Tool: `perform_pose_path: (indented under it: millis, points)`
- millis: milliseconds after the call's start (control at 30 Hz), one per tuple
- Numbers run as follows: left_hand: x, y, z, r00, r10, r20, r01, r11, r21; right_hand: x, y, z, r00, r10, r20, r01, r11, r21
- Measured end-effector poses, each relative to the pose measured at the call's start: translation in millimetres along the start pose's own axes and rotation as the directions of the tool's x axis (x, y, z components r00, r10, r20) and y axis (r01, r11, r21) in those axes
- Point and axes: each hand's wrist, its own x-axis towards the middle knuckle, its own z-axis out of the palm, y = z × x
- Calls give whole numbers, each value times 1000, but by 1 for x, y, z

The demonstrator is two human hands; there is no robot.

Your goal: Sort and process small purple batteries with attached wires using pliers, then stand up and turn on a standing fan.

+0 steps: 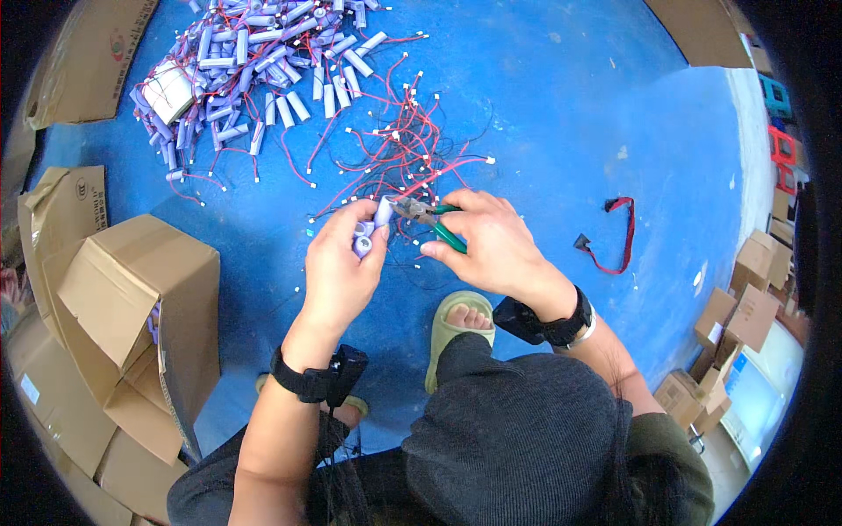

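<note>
My left hand (340,263) is closed around a few lilac cylindrical battery cells (362,241). One of these cells sticks up between thumb and fingers, its end toward the pliers. Green-handled cutting pliers (430,216) sit in my right hand (491,241), fingers wrapped on the grips. Their jaws meet the end of the raised cell; whether they bite on a wire there is too small to tell. Just beyond both hands lies a tangle of red and black wires (408,140) with small white connectors.
A big heap of lilac cells with red leads (254,61) covers the far left floor, a white block (168,91) among them. An open cardboard box (189,289) stands at left. A red strap (628,232) lies at right on the blue floor (561,114). More boxes (752,316) line the right.
</note>
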Motion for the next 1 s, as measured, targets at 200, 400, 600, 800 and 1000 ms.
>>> perform_pose_path:
  millis: [200,400,600,800,1000]
  points:
    - [-2,8,-7,988,142,68,-150,979,138,1,-5,-9,995,0,98,6,998,-68]
    - [2,8,-28,947,165,276,-197,976,90,-5,6,-13,964,-108,244,89,992,89]
    - [-2,2,-42,928,-139,346,308,810,-500,10,14,-23,961,16,278,-251,479,841]
    - [0,-4,-33,923,-257,288,380,476,-793,0,2,-24,990,-144,-13,140,935,324]
    - [2,5,-18,844,-333,421,430,-48,-901,-5,-14,-11,991,-90,95,64,967,248]
